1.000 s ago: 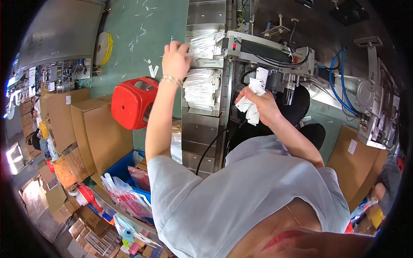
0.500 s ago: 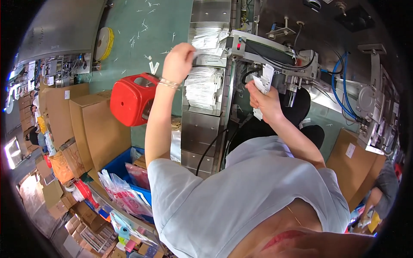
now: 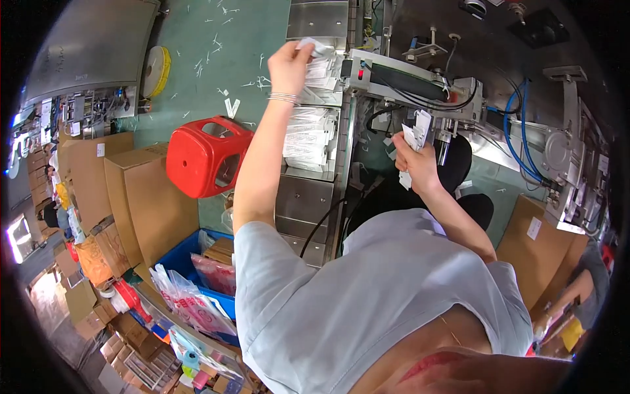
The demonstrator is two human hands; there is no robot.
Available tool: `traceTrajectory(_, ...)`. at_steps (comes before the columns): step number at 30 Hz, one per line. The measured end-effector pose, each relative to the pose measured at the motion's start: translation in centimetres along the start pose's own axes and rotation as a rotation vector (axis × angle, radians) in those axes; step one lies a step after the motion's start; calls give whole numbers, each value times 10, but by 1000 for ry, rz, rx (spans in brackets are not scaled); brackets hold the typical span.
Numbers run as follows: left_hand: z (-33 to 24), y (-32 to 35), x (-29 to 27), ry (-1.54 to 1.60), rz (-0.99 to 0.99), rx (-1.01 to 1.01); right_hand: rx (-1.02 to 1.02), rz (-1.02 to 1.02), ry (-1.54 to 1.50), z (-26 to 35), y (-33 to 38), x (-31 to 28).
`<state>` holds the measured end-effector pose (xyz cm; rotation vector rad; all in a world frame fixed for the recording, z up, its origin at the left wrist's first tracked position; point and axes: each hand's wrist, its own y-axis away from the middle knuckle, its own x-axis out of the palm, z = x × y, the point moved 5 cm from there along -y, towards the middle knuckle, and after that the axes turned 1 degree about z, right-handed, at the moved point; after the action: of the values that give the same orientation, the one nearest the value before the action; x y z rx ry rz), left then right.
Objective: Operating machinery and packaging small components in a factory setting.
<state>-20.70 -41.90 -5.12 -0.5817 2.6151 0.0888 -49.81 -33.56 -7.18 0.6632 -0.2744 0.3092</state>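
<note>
My left hand (image 3: 289,69) is stretched out over the metal trough, its fingers pinched on a thin white slip (image 3: 316,47) that looks like folded paper. Right below it lies a stack of white slips (image 3: 323,73) in one trough compartment. A second stack of printed white slips (image 3: 307,139) fills the compartment nearer to me. My right hand (image 3: 419,165) is closed around a small bunch of flat white pieces (image 3: 417,130), held upright beside the machine. Whether these are the same kind as the stacked slips, I cannot tell.
A machine with a dark conveyor belt (image 3: 413,82) runs to the right of the metal trough (image 3: 303,200). At the left stands a red plastic stool (image 3: 187,161), with cardboard boxes (image 3: 164,203) and a blue crate (image 3: 226,303) nearer. White scraps litter the green floor (image 3: 197,85).
My left hand has moved farther away and slightly right, over the far stack, and a white slip now shows plainly in its fingers. My right hand has shifted a little right and nearer, still holding its bunch.
</note>
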Motion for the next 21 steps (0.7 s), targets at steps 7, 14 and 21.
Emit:
traceTrajectory(7,-30,35,-30,522,-139,-232,-45,80,82,1,-4,12)
traceTrajectory(14,-73,134,-1,433,92,-274,-276,123,146,31,2,41)
traceTrajectory(21,-62,199,55,162,182,-34,209,318,-37,-5,6,35)
